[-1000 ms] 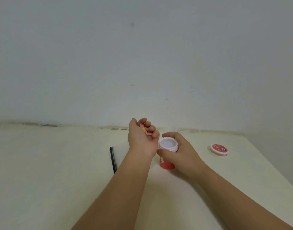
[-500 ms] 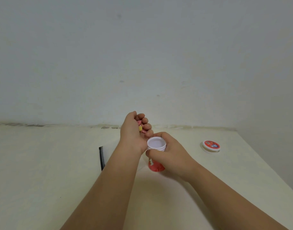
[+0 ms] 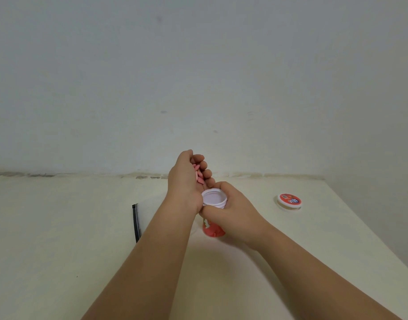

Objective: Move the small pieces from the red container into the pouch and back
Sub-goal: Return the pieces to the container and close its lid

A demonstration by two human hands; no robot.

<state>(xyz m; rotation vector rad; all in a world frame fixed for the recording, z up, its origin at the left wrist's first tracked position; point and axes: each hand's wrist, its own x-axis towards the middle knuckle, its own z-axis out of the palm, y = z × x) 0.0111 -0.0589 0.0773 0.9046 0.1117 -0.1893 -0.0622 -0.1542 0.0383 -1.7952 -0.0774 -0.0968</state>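
Small pink oblong pieces heaped in the cupped left hand, fingers curled loosely round them, held tilted just above the white open mouth of the round red plastic container. Container upright on the cream table, gripped round its neck by the right hand. Judged as the return leg: pieces about to be tipped back in, none seen inside yet. Left to do: pouring, then probably capping. Round red-and-white lid lying well apart to the right. Thin black strip left of the forearm, possibly the pouch's edge; cannot tell. No obstruction at the mouth.
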